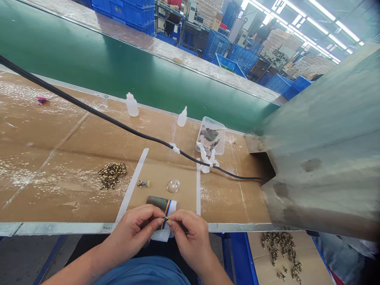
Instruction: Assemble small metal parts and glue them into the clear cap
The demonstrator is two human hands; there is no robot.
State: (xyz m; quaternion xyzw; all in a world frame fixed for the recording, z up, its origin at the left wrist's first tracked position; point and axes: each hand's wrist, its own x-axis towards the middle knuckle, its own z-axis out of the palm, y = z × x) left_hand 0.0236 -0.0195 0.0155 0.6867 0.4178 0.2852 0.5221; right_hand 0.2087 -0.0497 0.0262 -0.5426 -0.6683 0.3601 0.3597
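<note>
My left hand (pixel 134 228) and my right hand (pixel 191 229) meet at the bench's front edge. Thumb and forefinger of each pinch a small dark and yellow piece (pixel 165 219) between them; its exact kind is too small to make out. Just behind the fingertips lies a dark green cylinder (pixel 156 201), near a red, yellow and blue striped band and white material (pixel 172 206). Farther back on the brown sheet are a tiny painted figurine (pixel 144 183), lying on its side with a yellow base, and a clear round dish (pixel 173 185).
A pile of small dark and yellow pieces (pixel 112 175) lies to the left, with more (pixel 282 247) on cardboard at lower right. A black cable (pixel 136 132) crosses the bench. Behind it stand two white bottles (pixel 132 106) and a clear tub (pixel 221 144). A metal housing (pixel 320 150) rises right.
</note>
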